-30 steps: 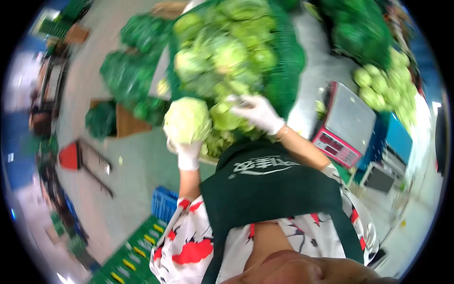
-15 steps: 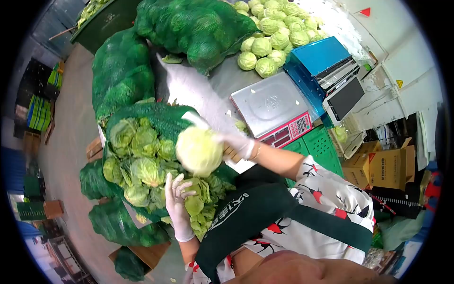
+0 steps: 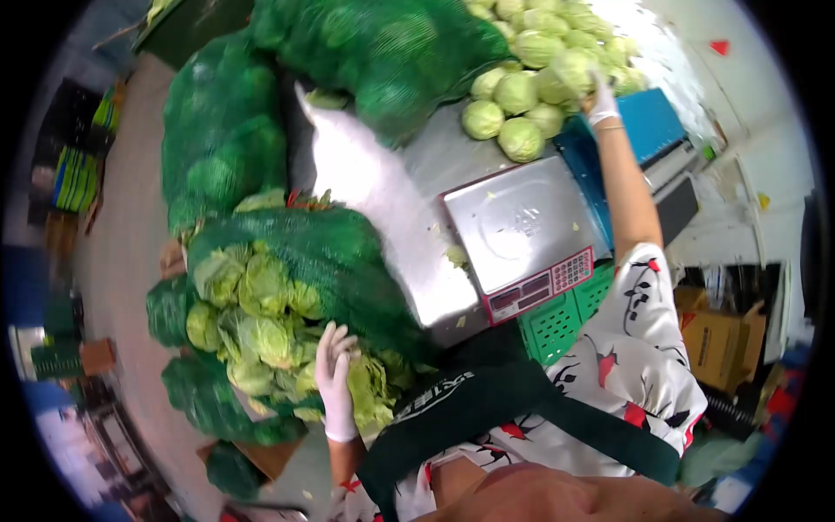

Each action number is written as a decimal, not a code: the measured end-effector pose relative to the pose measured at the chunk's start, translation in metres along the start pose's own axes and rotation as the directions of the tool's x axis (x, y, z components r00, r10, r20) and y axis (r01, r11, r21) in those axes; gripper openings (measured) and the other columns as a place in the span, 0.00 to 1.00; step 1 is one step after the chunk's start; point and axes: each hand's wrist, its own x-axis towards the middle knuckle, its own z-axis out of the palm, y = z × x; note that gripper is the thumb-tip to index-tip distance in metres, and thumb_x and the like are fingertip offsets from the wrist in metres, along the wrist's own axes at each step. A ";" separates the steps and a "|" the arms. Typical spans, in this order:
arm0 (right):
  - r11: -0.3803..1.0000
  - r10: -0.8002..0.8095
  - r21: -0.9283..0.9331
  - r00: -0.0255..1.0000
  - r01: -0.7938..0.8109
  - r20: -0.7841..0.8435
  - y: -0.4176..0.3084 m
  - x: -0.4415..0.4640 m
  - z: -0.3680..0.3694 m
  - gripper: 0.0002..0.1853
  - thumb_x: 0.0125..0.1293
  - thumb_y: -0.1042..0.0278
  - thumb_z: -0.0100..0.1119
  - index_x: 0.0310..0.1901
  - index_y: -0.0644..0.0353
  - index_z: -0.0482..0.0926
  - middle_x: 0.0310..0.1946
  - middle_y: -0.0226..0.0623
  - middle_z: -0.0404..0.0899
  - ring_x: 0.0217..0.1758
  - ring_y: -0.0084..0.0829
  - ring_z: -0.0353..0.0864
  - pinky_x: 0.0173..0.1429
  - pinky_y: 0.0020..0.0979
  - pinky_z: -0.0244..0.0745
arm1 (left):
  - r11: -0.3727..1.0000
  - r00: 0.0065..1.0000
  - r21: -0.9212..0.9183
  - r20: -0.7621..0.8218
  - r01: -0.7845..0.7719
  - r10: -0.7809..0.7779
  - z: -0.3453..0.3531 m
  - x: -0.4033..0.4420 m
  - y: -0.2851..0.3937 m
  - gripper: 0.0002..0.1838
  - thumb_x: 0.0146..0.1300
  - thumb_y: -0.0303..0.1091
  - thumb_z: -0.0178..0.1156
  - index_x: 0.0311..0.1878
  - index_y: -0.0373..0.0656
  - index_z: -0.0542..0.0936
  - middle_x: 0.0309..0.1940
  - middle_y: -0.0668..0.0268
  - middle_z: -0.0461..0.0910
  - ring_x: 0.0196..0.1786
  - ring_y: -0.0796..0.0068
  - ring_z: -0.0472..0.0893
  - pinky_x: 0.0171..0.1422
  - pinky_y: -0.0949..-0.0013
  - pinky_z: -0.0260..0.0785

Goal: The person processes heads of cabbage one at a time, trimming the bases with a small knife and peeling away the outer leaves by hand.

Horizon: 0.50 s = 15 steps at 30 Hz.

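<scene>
My right hand (image 3: pixel 600 100), in a white glove, is stretched out over the pile of trimmed cabbages (image 3: pixel 520 91). Its fingers are curled round one pale green cabbage (image 3: pixel 571 73) at the pile. My left hand (image 3: pixel 334 374), also gloved, is raised with its fingers apart and holds nothing. Right beside it are leafy cabbages (image 3: pixel 268 339) in the mouth of a green mesh bag (image 3: pixel 348 261), and loose outer leaves (image 3: pixel 372 387) lie near the wrist.
A digital scale (image 3: pixel 522 230) stands on the metal table, with a blue machine (image 3: pixel 639 126) behind it. Full mesh bags (image 3: pixel 222 130) lie along the table's far side. A green plastic crate (image 3: pixel 557 331) is close to my body. Cardboard boxes (image 3: pixel 718 344) stand at the right.
My right hand has carried a cabbage from above the open bag, up and right to the pile. My left hand has stayed nearly in place, still spread.
</scene>
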 end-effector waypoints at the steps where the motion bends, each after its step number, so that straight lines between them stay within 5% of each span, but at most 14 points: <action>1: 1.000 -0.028 0.014 0.999 0.028 0.020 -0.010 0.005 0.000 0.26 0.66 0.59 0.68 0.63 0.53 0.71 0.49 0.37 0.76 0.45 0.33 0.77 0.40 0.33 0.70 | 0.999 0.999 0.006 -0.017 0.040 -0.040 0.002 0.004 0.006 0.29 0.73 0.32 0.54 0.75 0.37 0.65 0.65 0.54 0.74 0.61 0.65 0.78 0.61 0.65 0.74; 6: 0.992 -0.080 0.112 0.974 0.058 0.209 -0.019 0.016 0.024 0.33 0.71 0.70 0.59 0.73 0.67 0.58 0.70 0.48 0.68 0.70 0.40 0.72 0.73 0.37 0.70 | 1.000 0.959 -0.019 -0.284 0.004 -0.009 -0.011 0.003 0.003 0.23 0.75 0.31 0.54 0.71 0.37 0.70 0.59 0.57 0.80 0.56 0.69 0.81 0.59 0.68 0.74; 8: 0.992 -0.119 0.061 0.986 0.112 0.118 0.007 0.016 0.041 0.24 0.74 0.61 0.57 0.64 0.68 0.69 0.61 0.46 0.77 0.62 0.37 0.79 0.62 0.35 0.78 | 0.996 0.914 -0.088 -0.405 -0.022 -0.015 -0.028 -0.007 -0.012 0.19 0.76 0.31 0.53 0.67 0.36 0.74 0.56 0.59 0.81 0.53 0.72 0.82 0.55 0.72 0.75; 9: 0.978 -0.034 -0.194 0.976 0.077 0.214 0.025 0.002 0.045 0.20 0.75 0.59 0.56 0.59 0.66 0.74 0.56 0.44 0.80 0.56 0.33 0.82 0.53 0.31 0.80 | 0.997 0.899 -0.075 -0.435 0.016 -0.047 -0.037 -0.012 -0.018 0.18 0.76 0.31 0.54 0.66 0.36 0.75 0.55 0.59 0.82 0.52 0.73 0.82 0.54 0.72 0.75; 11: 0.923 -0.079 -0.331 0.936 0.199 0.342 0.071 -0.168 0.113 0.14 0.74 0.59 0.58 0.51 0.60 0.82 0.44 0.32 0.87 0.33 0.14 0.81 0.26 0.19 0.67 | 0.999 0.860 0.001 -0.509 0.049 -0.042 -0.047 -0.023 -0.041 0.16 0.76 0.30 0.55 0.63 0.37 0.77 0.54 0.61 0.83 0.50 0.75 0.82 0.54 0.73 0.75; 12: 0.796 0.063 -0.546 0.862 0.260 0.502 0.089 -0.224 0.121 0.15 0.73 0.58 0.59 0.52 0.59 0.82 0.40 0.30 0.87 0.25 0.12 0.78 0.22 0.15 0.62 | 0.978 0.841 0.205 -0.534 0.038 0.079 -0.052 -0.027 -0.067 0.17 0.73 0.30 0.59 0.63 0.39 0.78 0.54 0.61 0.83 0.50 0.69 0.83 0.56 0.70 0.75; 13: 0.661 0.192 -0.705 0.849 0.259 0.492 0.101 -0.292 0.144 0.14 0.73 0.57 0.60 0.51 0.56 0.83 0.40 0.30 0.87 0.26 0.12 0.78 0.23 0.16 0.66 | 0.880 0.870 0.475 -0.441 0.018 0.220 -0.050 -0.030 -0.062 0.20 0.70 0.32 0.61 0.63 0.41 0.77 0.56 0.60 0.82 0.56 0.64 0.81 0.62 0.65 0.72; 15: 0.709 0.377 -0.668 0.680 0.226 0.629 0.163 -0.385 0.140 0.13 0.75 0.54 0.58 0.50 0.51 0.84 0.43 0.25 0.86 0.31 0.13 0.80 0.31 0.16 0.71 | 0.581 0.921 0.811 -0.172 -0.069 0.349 -0.046 -0.029 -0.067 0.28 0.63 0.39 0.66 0.65 0.43 0.76 0.63 0.55 0.76 0.67 0.53 0.72 0.72 0.53 0.62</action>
